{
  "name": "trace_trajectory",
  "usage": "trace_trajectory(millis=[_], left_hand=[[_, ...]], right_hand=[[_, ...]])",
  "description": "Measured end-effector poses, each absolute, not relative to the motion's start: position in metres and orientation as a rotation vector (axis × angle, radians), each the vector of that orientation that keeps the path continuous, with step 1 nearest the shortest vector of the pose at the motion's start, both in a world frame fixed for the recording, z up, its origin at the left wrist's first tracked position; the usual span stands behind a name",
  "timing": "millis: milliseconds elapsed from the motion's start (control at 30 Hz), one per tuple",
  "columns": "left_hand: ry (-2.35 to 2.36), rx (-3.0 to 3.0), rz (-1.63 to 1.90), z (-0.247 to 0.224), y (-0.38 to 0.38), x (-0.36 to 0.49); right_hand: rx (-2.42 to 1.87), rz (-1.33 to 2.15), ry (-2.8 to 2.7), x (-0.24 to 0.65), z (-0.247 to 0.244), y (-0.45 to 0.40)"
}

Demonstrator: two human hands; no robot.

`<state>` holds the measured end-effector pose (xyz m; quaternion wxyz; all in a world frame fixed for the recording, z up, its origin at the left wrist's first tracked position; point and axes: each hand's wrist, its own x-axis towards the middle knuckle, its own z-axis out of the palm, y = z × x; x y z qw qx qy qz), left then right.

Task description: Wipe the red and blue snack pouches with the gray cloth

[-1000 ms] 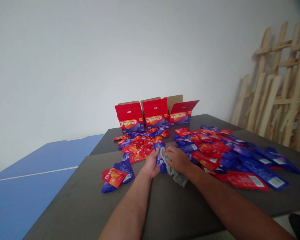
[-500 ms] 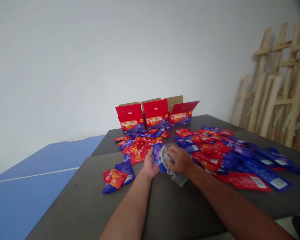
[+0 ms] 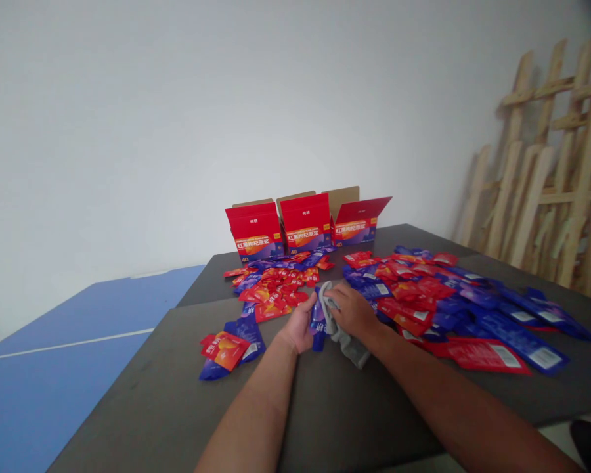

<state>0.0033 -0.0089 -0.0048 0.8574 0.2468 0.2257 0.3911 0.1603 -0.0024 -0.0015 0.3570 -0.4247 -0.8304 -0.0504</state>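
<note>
The left grip (image 3: 299,323) is partly closed, with its fingers curled against a purple sachet (image 3: 318,323). The sachet stands tilted on the tabletop (image 3: 354,410) between the two hands. The right grip (image 3: 353,314) is closed over a grey cloth (image 3: 347,345), which is bunched against the sachet's right side and trails toward the person across the tabletop. The cloth covers part of the sachet, and the two grips sit just beside each other with the sachet and cloth between them.

Directly ahead of the hands lies a loose pile of red and purple sachets (image 3: 270,292), its nearest pieces close to the left grip. A larger scattered pile of the same sachets (image 3: 453,309) extends to the right, with its edge touching the area around the right grip. A small group of sachets (image 3: 231,350) lies apart at the left front, near the left grip.

Three open red cardboard cartons stand in a row at the far end of the tabletop: left carton (image 3: 253,226), middle carton (image 3: 305,220), right carton (image 3: 362,222). They are behind the piles, and no object stands between the hands and the nearer sachets. A blue table (image 3: 69,374) adjoins on the left. Wooden slat panels (image 3: 546,171) lean against the wall (image 3: 128,131) on the right.
</note>
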Motion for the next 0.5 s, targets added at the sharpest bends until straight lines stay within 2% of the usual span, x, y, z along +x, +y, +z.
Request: trace_trajectory(millis=[300, 500], left_hand=[[0.431, 0.551, 0.910, 0.001, -0.010, 0.003], [0.461, 0.476, 1.008, 0.002, -0.006, -0.001]], right_hand=[[-1.220, -0.007, -1.790, 0.171, -0.001, 0.012], [-0.761, -0.087, -2.197, 0.158, 0.000, -0.009]])
